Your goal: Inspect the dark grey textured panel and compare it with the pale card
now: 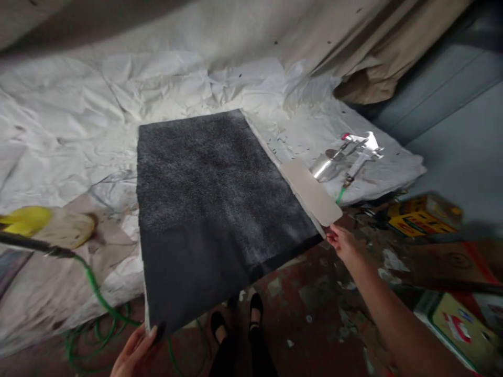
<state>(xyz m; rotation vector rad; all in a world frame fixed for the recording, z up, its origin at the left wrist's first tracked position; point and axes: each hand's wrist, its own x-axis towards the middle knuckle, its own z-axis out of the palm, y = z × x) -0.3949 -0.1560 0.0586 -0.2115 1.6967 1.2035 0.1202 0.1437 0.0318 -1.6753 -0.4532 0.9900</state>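
Observation:
A large black-painted panel, perhaps a canvas, is tilted before me, its far part over the white sheeting. Pale speckles cover most of its surface; the near left part is plain black. My left hand grips its near left corner, thumb on top. At the near right corner, my right hand is closed on the edge. A beige rounded card lies along the panel's right side, its near corner at my right fingers; whether I hold it too, I cannot tell. Just beyond the card rests a metal spray gun with a cup.
White sheeting covers the work surface and rises behind it. A green hose hangs at left near a yellow round object. Boxes and a tin stand at right. Scraps litter the red floor.

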